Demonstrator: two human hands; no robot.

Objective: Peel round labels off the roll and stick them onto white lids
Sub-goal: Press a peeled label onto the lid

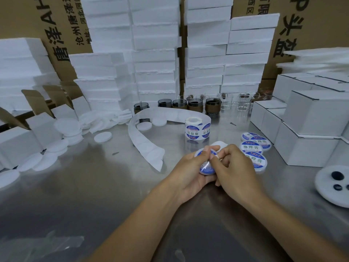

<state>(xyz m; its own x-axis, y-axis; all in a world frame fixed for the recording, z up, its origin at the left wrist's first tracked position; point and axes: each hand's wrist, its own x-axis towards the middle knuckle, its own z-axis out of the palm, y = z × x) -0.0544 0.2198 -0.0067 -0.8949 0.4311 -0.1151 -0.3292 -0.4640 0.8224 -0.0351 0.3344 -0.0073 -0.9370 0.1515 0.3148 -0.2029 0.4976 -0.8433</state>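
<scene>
Left hand [190,173] fingers curled round white lid [207,174]; label [206,166] blue-white, glossy. Right hand [236,171] thumb-forefinger pinch label edge. 12 o'clock: label roll [197,129]; 2 o'clock: labelled lids [253,148].

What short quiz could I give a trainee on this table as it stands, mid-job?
1. True or false: the label roll stands on end beyond the hands.
2. What do the left hand and right hand hold together? A a glass jar; B a lid with a blue label; C a box.
3. Fill in: the bare lids are piled on the person's ___ side.
Key: 1 true; 2 B; 3 left.
</scene>
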